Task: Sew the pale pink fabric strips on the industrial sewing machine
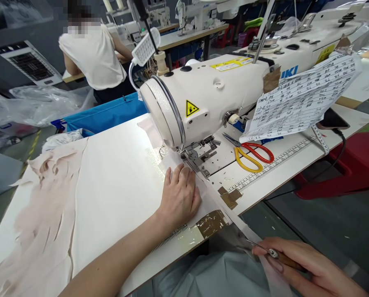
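Fabric strip [209,199] seemingly mid-feed
Before the sewing machine [205,93], left hand [178,196] pressed unclenched, right hand [309,260] grasped awl [273,253]; next move likely needed steady guiding.

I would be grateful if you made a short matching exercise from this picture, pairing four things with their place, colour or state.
1. Left hand
2. Right hand
3. Scissors
4. Paper

A. One red handle, one yellow
B. Covered in rows of handwriting
C. Resting on pale cloth close to the sewing machine's needle area
D. Holding a thin metal tool with a brown handle

Pairs: 1-C, 2-D, 3-A, 4-B
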Demonstrator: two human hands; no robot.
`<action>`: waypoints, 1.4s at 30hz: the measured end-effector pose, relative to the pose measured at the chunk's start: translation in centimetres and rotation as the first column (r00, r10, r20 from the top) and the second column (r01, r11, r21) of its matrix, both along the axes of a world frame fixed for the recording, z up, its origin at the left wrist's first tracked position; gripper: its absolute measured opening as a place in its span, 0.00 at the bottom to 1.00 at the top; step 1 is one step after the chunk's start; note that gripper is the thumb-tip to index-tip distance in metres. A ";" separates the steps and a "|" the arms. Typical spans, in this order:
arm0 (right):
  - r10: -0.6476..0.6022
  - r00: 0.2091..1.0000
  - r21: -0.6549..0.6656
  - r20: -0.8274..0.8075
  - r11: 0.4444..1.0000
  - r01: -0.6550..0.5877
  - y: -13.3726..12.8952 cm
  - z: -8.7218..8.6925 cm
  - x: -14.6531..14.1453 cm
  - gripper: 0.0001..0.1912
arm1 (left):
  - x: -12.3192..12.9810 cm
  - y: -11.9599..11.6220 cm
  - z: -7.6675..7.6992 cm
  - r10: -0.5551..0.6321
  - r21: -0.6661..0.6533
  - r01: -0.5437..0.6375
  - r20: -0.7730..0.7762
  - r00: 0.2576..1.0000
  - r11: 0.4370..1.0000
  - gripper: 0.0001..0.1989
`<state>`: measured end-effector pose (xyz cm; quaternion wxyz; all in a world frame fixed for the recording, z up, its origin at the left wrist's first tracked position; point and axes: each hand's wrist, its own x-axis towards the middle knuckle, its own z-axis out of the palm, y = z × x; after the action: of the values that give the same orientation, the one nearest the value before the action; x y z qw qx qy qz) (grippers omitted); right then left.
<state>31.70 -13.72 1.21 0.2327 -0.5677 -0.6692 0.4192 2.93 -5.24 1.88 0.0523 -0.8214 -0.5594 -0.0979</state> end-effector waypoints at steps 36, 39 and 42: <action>-0.292 0.751 -0.549 -0.592 0.829 -0.110 2.7 0.7 -7.4 0.22 | -0.5 1.4 0.2 0.049 0.087 -0.034 -0.179 0.983 0.996 0.17; -0.538 0.576 -0.712 -0.616 0.693 -0.114 1.6 0.5 -8.2 0.19 | -0.7 1.5 0.1 0.053 0.102 -0.039 -0.138 0.989 0.994 0.18; -0.568 0.544 -0.733 -0.617 0.667 -0.135 1.3 0.7 -8.3 0.18 | -1.0 1.5 0.1 0.029 0.124 -0.017 -0.102 0.994 0.992 0.16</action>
<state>23.41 -12.47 1.89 0.3292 -0.4382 -0.1833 0.8161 1.89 -3.72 1.96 0.1329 -0.8141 -0.5583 -0.0890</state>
